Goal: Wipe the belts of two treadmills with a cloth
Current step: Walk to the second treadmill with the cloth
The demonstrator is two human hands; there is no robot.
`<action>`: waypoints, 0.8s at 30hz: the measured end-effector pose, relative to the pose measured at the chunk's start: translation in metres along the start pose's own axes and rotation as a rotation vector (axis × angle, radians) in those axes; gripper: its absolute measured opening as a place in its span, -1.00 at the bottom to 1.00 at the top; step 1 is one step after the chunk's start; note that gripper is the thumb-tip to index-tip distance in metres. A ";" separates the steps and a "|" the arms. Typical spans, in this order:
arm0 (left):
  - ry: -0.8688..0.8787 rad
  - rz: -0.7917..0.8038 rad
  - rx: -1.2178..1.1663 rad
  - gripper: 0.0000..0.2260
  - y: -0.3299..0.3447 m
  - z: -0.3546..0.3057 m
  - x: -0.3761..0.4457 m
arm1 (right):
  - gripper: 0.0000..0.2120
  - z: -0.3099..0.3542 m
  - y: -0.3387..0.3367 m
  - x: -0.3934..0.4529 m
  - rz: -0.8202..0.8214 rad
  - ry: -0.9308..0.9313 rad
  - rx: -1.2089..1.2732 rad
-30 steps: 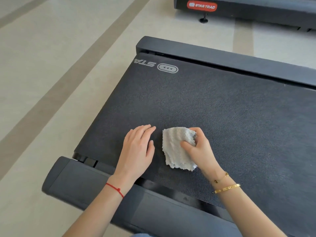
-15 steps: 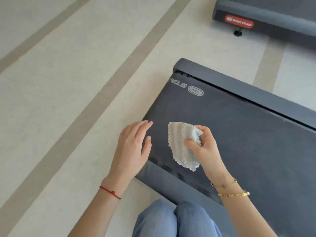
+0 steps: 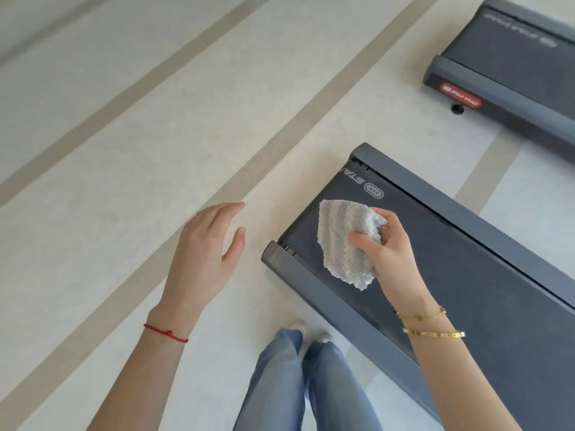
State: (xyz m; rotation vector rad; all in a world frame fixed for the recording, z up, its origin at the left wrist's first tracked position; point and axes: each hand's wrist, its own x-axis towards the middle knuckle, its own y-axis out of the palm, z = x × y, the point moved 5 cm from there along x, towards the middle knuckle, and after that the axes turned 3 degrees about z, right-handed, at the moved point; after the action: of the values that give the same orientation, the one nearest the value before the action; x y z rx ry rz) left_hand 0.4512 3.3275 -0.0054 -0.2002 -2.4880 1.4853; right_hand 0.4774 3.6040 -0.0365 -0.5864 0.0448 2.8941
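Note:
My right hand (image 3: 390,259) pinches a pale grey-white cloth (image 3: 345,241), which hangs in the air above the rear end of the near treadmill's dark belt (image 3: 451,275). The cloth is off the belt. My left hand (image 3: 207,250) floats empty with relaxed fingers over the floor, left of the treadmill's end. A second treadmill (image 3: 504,57) with a red logo plate lies at the top right, its belt partly in view.
The near treadmill's grey side rail (image 3: 326,293) runs diagonally in front of my legs (image 3: 298,384) in blue jeans. Light floor with tan stripes (image 3: 124,150) spreads to the left. A floor gap separates the two treadmills.
I have risen from the belt: both hands lifted off it, the cloth came up with my right hand, and the view pulled back to show my legs and the second treadmill.

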 end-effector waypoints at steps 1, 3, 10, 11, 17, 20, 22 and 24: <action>-0.014 -0.008 0.000 -0.69 -0.018 -0.005 -0.006 | -0.62 0.014 0.002 -0.011 0.017 0.001 0.004; -0.045 -0.011 0.009 -0.69 -0.045 -0.014 -0.022 | -0.62 0.035 0.004 -0.032 0.052 0.011 0.007; -0.185 0.024 0.001 -0.71 -0.081 -0.028 -0.076 | -0.61 0.059 0.008 -0.077 0.148 0.006 -0.022; -0.202 0.025 -0.005 -0.71 -0.083 -0.028 -0.082 | -0.61 0.060 0.010 -0.079 0.160 0.013 -0.020; -0.295 0.041 -0.047 -0.70 -0.093 -0.008 -0.086 | -0.60 0.067 0.035 -0.068 0.198 0.036 -0.024; -0.319 0.042 -0.047 -0.70 -0.101 0.017 -0.071 | -0.58 0.074 0.060 -0.049 0.216 0.035 -0.033; -0.331 0.059 -0.040 -0.70 -0.108 0.038 -0.054 | -0.59 0.080 0.082 -0.030 0.217 0.030 -0.046; -0.317 0.080 -0.036 -0.70 -0.116 0.060 -0.035 | -0.60 0.088 0.108 -0.011 0.218 0.028 -0.048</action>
State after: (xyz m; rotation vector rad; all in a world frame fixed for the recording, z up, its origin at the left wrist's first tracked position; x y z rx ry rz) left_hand 0.4694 3.2133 0.0648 -0.0746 -2.7844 1.6149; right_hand 0.4336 3.5018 0.0478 -0.6696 0.0456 3.1049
